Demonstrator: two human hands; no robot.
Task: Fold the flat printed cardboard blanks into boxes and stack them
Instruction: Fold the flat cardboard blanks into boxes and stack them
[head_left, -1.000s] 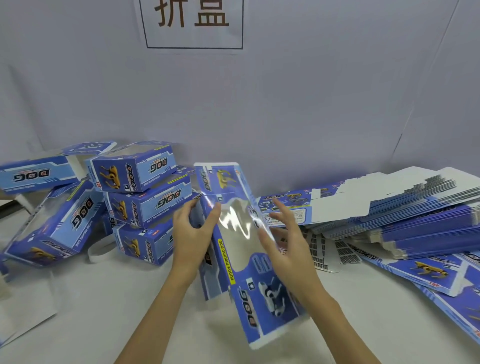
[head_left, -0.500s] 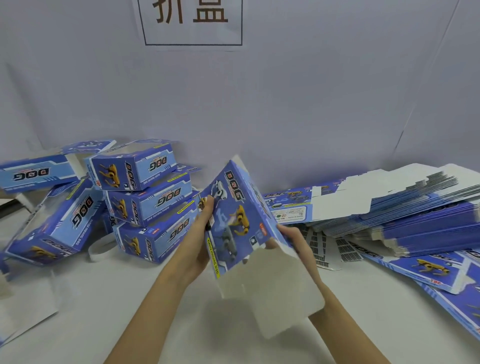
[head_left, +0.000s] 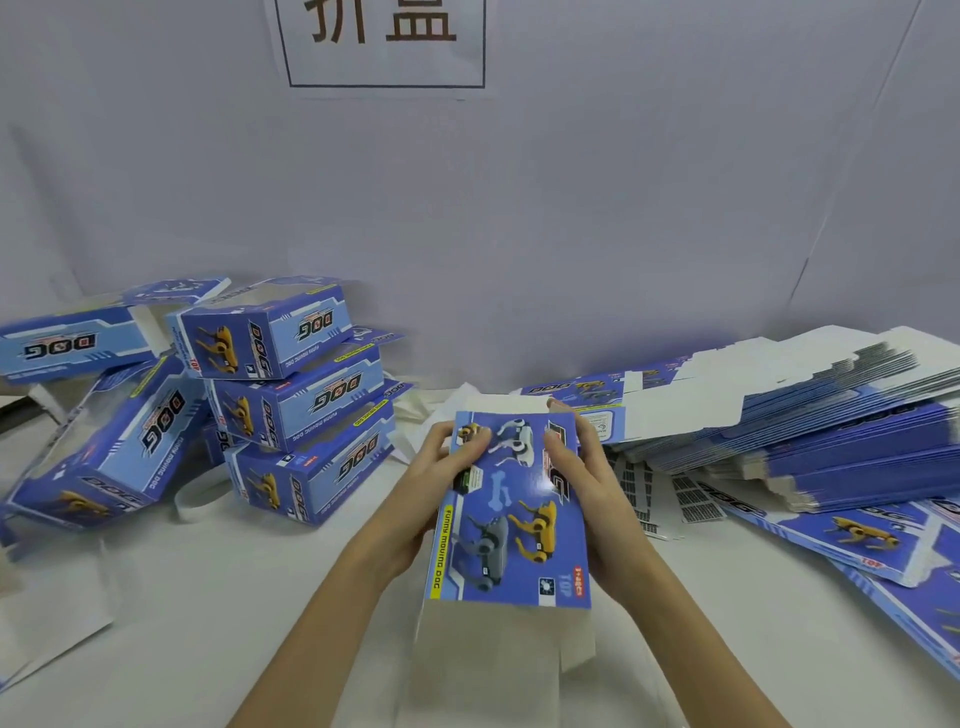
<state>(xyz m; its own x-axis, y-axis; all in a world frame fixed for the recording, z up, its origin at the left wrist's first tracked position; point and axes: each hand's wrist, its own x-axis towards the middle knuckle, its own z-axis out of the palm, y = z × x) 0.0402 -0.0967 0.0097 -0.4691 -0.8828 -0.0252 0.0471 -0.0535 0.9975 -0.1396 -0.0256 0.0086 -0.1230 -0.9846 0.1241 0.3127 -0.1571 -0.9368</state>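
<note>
Right up front, over the white counter (head_left: 727, 649), a half-formed box (head_left: 511, 512) is held printed side up, with its plain white flaps hanging toward the viewer. It's gripped on both sides: the left hand (head_left: 431, 483) is curled round the left edge, the right hand (head_left: 587, 483) round the right. Farther back on the left, folded boxes (head_left: 296, 395) are piled three high, with looser ones beside them. Off to the right, flat blanks (head_left: 810, 415) are heaped in a fanned stack. Way back, a sign (head_left: 384, 41) is stuck on the wall.
</note>
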